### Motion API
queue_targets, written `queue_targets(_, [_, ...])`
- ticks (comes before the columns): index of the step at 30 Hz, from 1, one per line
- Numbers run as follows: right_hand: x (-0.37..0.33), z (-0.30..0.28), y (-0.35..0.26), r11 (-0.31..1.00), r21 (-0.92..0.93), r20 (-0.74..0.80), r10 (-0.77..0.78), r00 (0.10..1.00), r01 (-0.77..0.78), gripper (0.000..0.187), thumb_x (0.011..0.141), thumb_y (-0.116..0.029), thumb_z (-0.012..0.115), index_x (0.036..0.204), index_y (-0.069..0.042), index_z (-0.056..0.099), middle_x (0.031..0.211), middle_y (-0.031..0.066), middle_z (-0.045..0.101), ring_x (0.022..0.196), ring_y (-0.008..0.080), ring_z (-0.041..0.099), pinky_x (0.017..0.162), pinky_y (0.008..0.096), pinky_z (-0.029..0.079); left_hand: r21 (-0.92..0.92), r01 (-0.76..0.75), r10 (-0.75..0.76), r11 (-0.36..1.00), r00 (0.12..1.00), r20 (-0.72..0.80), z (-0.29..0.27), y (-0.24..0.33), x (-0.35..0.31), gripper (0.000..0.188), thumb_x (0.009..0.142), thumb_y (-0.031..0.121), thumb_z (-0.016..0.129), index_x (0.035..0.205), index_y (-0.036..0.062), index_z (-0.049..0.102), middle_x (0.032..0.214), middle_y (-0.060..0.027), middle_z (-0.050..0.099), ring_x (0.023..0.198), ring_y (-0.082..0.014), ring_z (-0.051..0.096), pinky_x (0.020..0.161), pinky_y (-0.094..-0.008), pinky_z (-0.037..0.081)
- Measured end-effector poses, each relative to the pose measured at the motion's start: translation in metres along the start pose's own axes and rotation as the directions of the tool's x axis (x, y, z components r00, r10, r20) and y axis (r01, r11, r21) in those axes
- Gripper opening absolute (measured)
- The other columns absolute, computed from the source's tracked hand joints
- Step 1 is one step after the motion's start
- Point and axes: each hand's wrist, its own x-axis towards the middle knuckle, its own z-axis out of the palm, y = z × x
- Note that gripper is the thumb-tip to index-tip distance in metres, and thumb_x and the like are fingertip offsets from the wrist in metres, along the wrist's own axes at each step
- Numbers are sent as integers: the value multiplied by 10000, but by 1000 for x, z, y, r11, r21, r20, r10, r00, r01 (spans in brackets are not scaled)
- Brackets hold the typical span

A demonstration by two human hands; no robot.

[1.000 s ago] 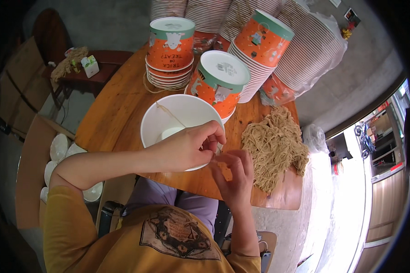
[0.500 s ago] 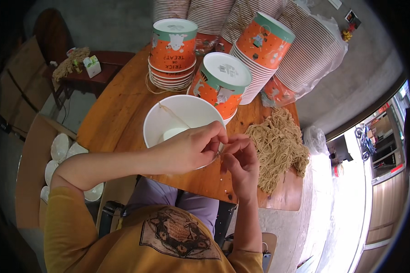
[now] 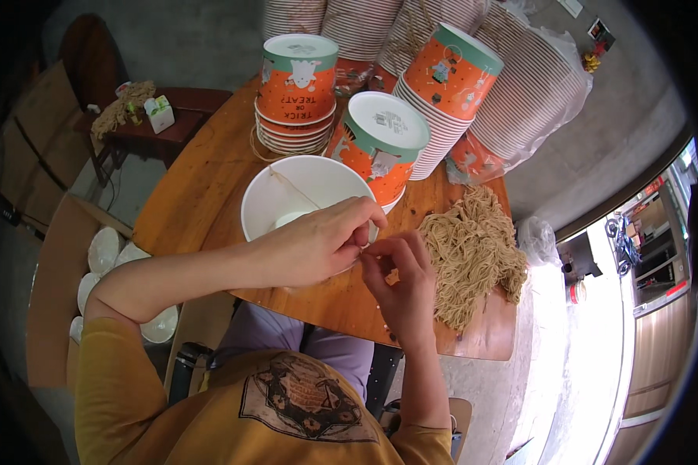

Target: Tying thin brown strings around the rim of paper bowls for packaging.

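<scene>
An open white paper bucket [image 3: 267, 182] stands near the table's front edge, its inside facing up. Across its mouth runs a thin tan string [image 3: 291, 186] that disappears under my left hand [image 3: 329, 236]. That hand reaches over the bucket's near right rim with its fingers pinched on the string. Close beside it, my right hand [image 3: 403, 283] has thumb and forefinger pinched together at the rim, where the string's end seems to be. My left hand partly covers the rim there, and any knot or hole is hidden.
Upside-down orange and green buckets [image 3: 298, 81] stand stacked behind on the wooden table [image 3: 194, 205]. A heap of tan strings [image 3: 473, 256] lies to the right. More nested buckets [image 3: 527, 93] in plastic fill the back. At left, a cardboard box [image 3: 50, 287] holds several white buckets.
Both hands have shifted slightly left and up, staying close together. The white bucket has moved a little to the left and away from me.
</scene>
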Motion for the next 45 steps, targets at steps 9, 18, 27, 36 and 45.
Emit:
queue_targets(9, [1, 5, -1, 1000, 20, 10, 11, 1000, -11, 146, 805, 21, 698, 906, -10, 597, 917, 80, 540, 684, 151, 609, 592, 273, 520, 21, 98, -99, 995, 994, 44, -5, -1, -7, 206, 848, 2, 560, 1041, 33, 494, 1057, -114, 427, 843, -237, 581, 764, -358, 482])
queue_targets(18, [-2, 6, -4, 999, -40, 2, 19, 1000, -19, 149, 809, 18, 699, 914, -18, 601, 922, 80, 542, 678, 156, 605, 589, 271, 522, 232, -33, 52, 972, 996, -77, 2, -4, -8, 152, 830, -15, 579, 958, 17, 503, 1022, -104, 475, 831, -222, 594, 692, -348, 508])
queue_targets(27, [-8, 12, -5, 997, -70, -62, -46, 997, 42, 171, 791, 33, 704, 912, -32, 602, 916, 89, 547, 729, 198, 610, 579, 293, 535, 62, 203, -196, 977, 976, -94, 1, 9, -11, 126, 857, 70, 592, 937, 23, 508, 887, -136, 637, 842, -313, 634, 708, -412, 500])
queue_targets(36, [-9, 13, -3, 992, -94, -75, -92, 993, 85, 179, 781, 58, 710, 907, -27, 615, 904, 75, 546, 671, 143, 591, 575, 256, 502, 78, 286, -282, 955, 958, -58, -2, 13, -10, 99, 879, 37, 582, 952, 19, 518, 829, -114, 647, 761, -205, 651, 669, -332, 511])
queue_targets(45, [-9, 13, -4, 992, -94, -53, -85, 995, 80, 194, 779, 39, 716, 921, -28, 601, 915, 99, 546, 744, 224, 611, 572, 312, 544, -26, 205, -207, 978, 975, -87, -1, 2, -11, 115, 877, 27, 593, 966, 0, 526, 822, -103, 659, 762, -179, 655, 669, -322, 514])
